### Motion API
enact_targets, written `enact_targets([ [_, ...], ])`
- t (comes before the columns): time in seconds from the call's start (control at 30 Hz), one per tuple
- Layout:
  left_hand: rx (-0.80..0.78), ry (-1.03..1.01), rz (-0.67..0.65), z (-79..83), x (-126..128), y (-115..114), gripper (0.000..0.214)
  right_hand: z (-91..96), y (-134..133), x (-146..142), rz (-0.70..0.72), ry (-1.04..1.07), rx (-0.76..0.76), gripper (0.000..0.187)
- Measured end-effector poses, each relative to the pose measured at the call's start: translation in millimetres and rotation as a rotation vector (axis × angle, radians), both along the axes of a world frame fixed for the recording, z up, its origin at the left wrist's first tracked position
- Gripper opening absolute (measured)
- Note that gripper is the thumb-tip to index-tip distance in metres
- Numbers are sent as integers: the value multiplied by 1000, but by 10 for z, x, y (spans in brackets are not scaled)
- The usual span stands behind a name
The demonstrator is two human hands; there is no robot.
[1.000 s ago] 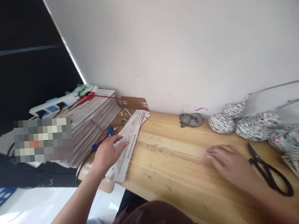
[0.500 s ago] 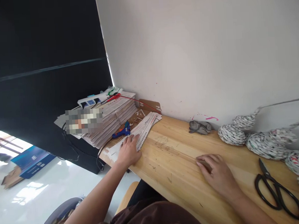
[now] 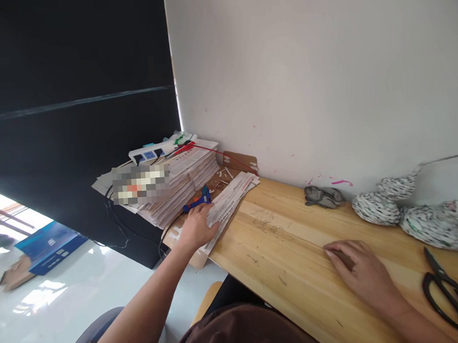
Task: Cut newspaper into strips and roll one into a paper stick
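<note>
My left hand [image 3: 198, 227] lies over a small stack of printed paper strips [image 3: 232, 194] at the table's left end, thumb apart from its fingers. The strips run under it, their near end by the table edge. Just beyond its fingertips is a blue glue gun [image 3: 198, 199]. My right hand [image 3: 361, 267] rests on the wooden table [image 3: 279, 230], fingers loosely bent and thumb apart, with nothing seen in it. Black-handled scissors [image 3: 451, 292] lie to its right.
A tall paper stack [image 3: 183, 182] carries a power strip [image 3: 152, 151]. Along the wall sit a grey crumpled cloth [image 3: 323, 197] and woven paper shapes [image 3: 376, 206]. A blue box [image 3: 51, 247] is on the floor, and a bin [image 3: 89, 338] stands below my left arm.
The view has turned left, so things appear farther right. The paper strips under my left hand have shifted and now lie more aligned. My right hand keeps its pose on the table.
</note>
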State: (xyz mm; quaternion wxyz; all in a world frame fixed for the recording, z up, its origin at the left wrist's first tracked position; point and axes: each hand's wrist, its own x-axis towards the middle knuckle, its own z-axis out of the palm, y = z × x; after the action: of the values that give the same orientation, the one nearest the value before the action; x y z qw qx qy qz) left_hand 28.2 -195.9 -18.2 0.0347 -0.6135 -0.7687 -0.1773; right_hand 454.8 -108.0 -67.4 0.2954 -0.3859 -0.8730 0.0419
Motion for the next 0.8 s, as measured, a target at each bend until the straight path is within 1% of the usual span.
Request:
enact_targets([
  [0.1, -7, -31, 38, -35, -293, -38, 58, 29, -33, -19, 25, -21, 8, 16],
  [0.2, 24, -40, 0, -85, -477, -92, 56, 92, -122, -186, 105, -80, -38, 17],
  [0.27, 65, -44, -36, -92, -515, -137, 54, 133, -179, -428, 167, -115, -83, 18],
  [0.37, 113, -51, -74, -46, -535, -214, 45, 155, -192, -956, 206, -91, -103, 18],
  [0.4, 102, -47, -67, -25, -555, -240, 42, 151, -174, -1152, 202, -73, -100, 18],
  [0.47, 34, -32, -16, 6, -624, -284, 40, 135, -123, -1529, 180, -37, -96, 20],
  [0.53, -49, -18, 38, 8, -712, -317, 41, 122, -76, -1851, 170, -21, -99, 22],
  [0.57, -74, -9, 45, -2, -751, -330, 41, 120, -61, -1986, 173, -23, -105, 24],
  [0.63, -79, 10, 44, -43, -799, -349, 42, 130, -50, -2206, 178, -31, -115, 25],
  [0.7, -52, 5, 37, -96, -800, -360, 42, 151, -50, -2374, 178, -41, -133, 26],
  [0.8, -11, -86, -56, -164, -744, -364, 45, 179, -38, -2565, 157, -35, -174, 29],
])
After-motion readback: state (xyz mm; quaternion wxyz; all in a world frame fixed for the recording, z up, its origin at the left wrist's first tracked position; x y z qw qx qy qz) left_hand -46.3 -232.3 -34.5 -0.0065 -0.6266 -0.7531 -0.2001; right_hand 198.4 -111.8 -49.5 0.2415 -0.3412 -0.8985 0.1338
